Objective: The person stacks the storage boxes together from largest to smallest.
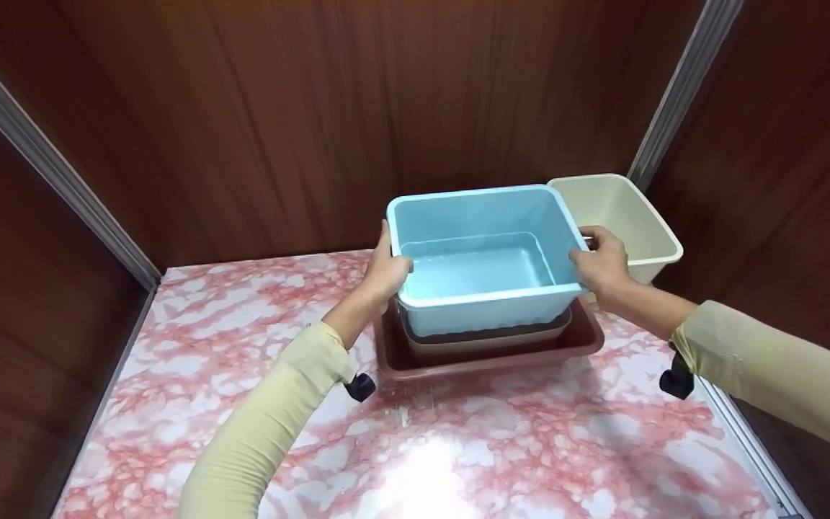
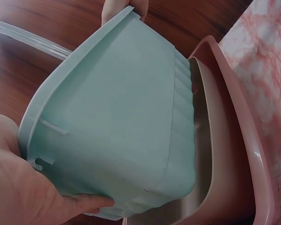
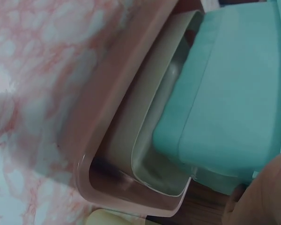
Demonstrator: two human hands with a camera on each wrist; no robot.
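Note:
A light blue rectangular plastic bin (image 1: pixel 487 311) is held by both hands, tilted so its inside shows in the head view. My left hand (image 1: pixel 386 274) grips its left rim, thumb over the edge and fingers along the outer wall, as the left wrist view shows. On the opposite rim, my right hand (image 1: pixel 602 265) holds with the thumb inside. Below the blue bin's base is a beige-brown bin (image 2: pixel 220 140), nested in a larger reddish-pink bin (image 1: pixel 487 370) on the table. The blue bin's lower end overlaps the beige-brown bin's opening in both wrist views.
A cream bin (image 1: pixel 656 256) stands behind my right hand, near the back right corner. The table (image 1: pixel 242 404) has a red-and-white marbled surface. Dark wooden panels (image 1: pixel 314 130) and metal rails (image 1: pixel 681 86) enclose it at the back and sides.

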